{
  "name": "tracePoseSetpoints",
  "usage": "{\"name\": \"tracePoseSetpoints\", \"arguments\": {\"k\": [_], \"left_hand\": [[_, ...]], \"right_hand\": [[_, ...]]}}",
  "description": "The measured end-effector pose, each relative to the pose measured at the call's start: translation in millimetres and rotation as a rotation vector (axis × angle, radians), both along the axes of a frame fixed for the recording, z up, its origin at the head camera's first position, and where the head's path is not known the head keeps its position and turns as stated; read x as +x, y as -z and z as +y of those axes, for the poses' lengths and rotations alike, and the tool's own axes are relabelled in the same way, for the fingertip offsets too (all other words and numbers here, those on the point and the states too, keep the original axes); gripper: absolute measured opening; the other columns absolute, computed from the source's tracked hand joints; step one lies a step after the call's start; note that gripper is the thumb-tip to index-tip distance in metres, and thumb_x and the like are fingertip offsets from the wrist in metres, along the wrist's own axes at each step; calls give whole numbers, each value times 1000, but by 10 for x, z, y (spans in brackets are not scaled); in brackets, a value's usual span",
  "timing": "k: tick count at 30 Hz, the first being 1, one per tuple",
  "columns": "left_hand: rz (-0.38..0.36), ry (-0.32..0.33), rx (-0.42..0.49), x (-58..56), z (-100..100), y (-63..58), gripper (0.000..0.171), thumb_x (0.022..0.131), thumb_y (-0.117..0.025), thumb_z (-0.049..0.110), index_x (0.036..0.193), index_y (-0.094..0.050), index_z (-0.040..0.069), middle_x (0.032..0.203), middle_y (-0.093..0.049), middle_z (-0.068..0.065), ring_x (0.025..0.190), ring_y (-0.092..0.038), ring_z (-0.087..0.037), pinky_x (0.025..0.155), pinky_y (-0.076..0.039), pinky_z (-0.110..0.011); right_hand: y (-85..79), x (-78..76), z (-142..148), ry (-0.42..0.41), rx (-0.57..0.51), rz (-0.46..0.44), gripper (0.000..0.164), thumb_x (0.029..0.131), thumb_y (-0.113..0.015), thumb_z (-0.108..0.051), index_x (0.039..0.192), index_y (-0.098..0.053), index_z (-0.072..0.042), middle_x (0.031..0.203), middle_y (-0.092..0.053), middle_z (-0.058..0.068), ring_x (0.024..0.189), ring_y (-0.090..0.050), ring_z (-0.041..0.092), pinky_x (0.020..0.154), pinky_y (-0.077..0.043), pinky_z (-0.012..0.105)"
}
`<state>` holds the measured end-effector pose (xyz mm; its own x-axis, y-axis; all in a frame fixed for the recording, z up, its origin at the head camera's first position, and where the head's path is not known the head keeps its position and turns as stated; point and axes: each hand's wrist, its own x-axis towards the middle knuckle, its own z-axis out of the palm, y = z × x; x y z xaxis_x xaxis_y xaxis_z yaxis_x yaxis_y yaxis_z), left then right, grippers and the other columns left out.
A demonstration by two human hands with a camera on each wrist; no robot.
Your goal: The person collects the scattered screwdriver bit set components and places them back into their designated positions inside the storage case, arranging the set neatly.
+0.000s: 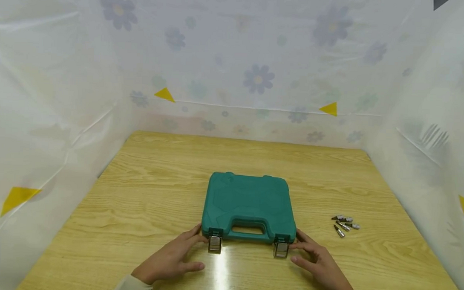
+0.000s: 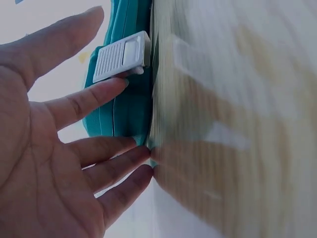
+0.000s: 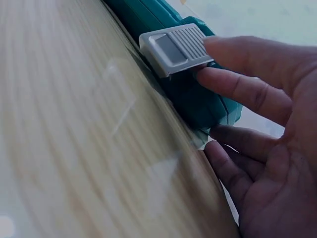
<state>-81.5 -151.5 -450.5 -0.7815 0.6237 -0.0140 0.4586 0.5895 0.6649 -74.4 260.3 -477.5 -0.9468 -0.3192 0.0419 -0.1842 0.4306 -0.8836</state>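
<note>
A green plastic carrying case (image 1: 249, 197) lies flat on the table, lid down over its base, handle toward me. Two metal latches, the left one (image 1: 215, 243) and the right one (image 1: 281, 249), stick out from its front edge. Beside the front left corner is my left hand (image 1: 176, 256), thumb spread away. Its index fingertip (image 2: 119, 85) is right at the left latch's edge, with the other fingertips low by the case and tabletop. My right hand (image 1: 320, 263) is at the front right corner. Its thumb and index finger (image 3: 237, 87) are close by the right latch (image 3: 176, 49).
Several small metal screwdriver bits (image 1: 343, 225) lie in a loose group right of the case. The wood-grain table (image 1: 158, 172) is enclosed by pale flowered sheeting (image 1: 220, 46) at the back and sides, marked with yellow triangles (image 1: 165, 95).
</note>
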Motion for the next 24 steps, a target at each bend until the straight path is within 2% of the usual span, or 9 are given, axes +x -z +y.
{"name": "tracePoseSetpoints", "arguments": {"k": [3, 6, 10, 16, 19, 24], "left_hand": [[-12, -20, 37, -3, 31, 12, 40, 94, -61, 42, 120, -56, 12, 150, -28, -30, 134, -35, -44, 99, -37, -61], [-9, -57, 83, -14, 93, 9, 30, 95, -62, 36, 111, -57, 11, 148, -29, -32, 133, -34, -48, 99, -36, -63], [1, -127, 111, -5, 173, -17, 25, 93, -66, 31, 102, -57, 10, 147, -30, -33, 133, -32, -50, 99, -34, -63], [9, -216, 74, 6, 255, -37, 20, 91, -68, 30, 97, -60, 11, 147, -32, -31, 133, -33, -49, 99, -36, -61], [63, -240, 40, 2, 297, -31, 15, 89, -70, 25, 93, -63, 11, 143, -38, -31, 131, -35, -49, 99, -37, -60], [204, -269, 5, 7, 365, 12, 14, 85, -75, 20, 88, -68, 7, 134, -48, -31, 126, -41, -48, 98, -39, -59]], "right_hand": [[6, -2, -21, 13, 7, 15, 18, 92, -66, -17, 110, -70, -15, 149, -31, 29, 140, -32, 19, 101, -38, 17], [15, -10, -49, 45, 28, 14, 15, 91, -67, -18, 106, -70, -16, 149, -33, 28, 134, -30, 51, 101, -42, 25], [32, -26, -95, 85, 20, 0, 10, 90, -69, -19, 99, -71, -16, 148, -35, 26, 134, -32, 50, 100, -44, 35], [-3, -38, -185, 163, 9, -43, 14, 87, -73, -22, 97, -74, -13, 148, -37, 22, 136, -32, 45, 103, -36, 54], [1, -43, -216, 193, 12, -46, 14, 84, -75, -22, 94, -75, -13, 147, -38, 22, 135, -32, 46, 104, -36, 54], [22, -45, -225, 209, 32, -36, 10, 82, -77, -22, 87, -75, -14, 146, -38, 24, 134, -32, 49, 104, -36, 54]]}}
